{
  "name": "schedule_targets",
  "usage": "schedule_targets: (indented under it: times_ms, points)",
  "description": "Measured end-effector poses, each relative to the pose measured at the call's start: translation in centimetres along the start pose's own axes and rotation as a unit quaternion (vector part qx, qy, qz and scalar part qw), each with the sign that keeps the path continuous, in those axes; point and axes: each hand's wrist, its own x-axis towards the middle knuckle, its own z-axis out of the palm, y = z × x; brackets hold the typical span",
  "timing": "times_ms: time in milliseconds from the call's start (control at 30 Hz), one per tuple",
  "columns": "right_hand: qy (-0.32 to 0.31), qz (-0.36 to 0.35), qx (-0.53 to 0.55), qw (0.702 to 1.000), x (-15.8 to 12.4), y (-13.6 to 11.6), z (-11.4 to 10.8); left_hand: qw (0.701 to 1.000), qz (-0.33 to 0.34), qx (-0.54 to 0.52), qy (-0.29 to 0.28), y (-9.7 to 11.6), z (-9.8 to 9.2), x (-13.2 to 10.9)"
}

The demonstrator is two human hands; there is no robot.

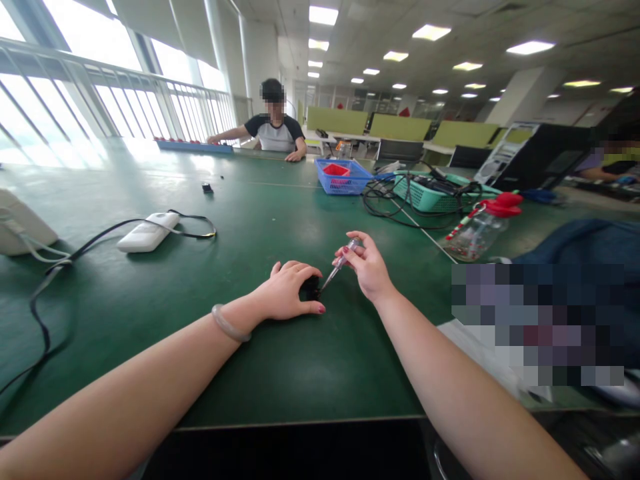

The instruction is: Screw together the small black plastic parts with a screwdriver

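My left hand (287, 291) rests on the green table (240, 387), its thumb and fingers wrapped round a small black part (311, 289). Most of that part is hidden by the hand, so its kind does not show. Between the thumb and fingers of my right hand (367, 263) is a screwdriver (341, 262) with a clear handle and a thin metal shaft. The shaft slants down to the left, and its tip meets the right side of the black part or lies very close to it.
A white power bank-like box (149, 232) with a black cable lies left. A blue basket (345, 183), a green basket (425, 197) with tangled cables and a red-capped bottle (483, 230) stand right. Across the table sits a person (280, 133) beside a long blue tray (195, 146).
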Motion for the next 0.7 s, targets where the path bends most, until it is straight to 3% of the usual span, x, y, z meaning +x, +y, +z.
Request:
schedule_targets:
  times_ms: [200,467,600,700]
  points:
    - [0.057,0.005,0.039,0.998,0.4,-0.1,-1.0,1.000,-0.010,-0.010,-0.008,1.2,0.0,-0.6]
    - [0.079,0.033,0.066,0.994,0.5,0.2,-1.7,0.999,-0.007,0.039,-0.005,2.7,0.0,-1.7]
    - [0.081,0.044,0.070,0.993,0.1,0.1,-1.5,0.997,-0.036,0.061,-0.008,3.3,-0.8,-3.7]
    - [0.075,0.045,0.068,0.994,-0.1,0.1,-1.3,0.996,-0.068,0.059,0.000,2.7,-1.4,-6.6]
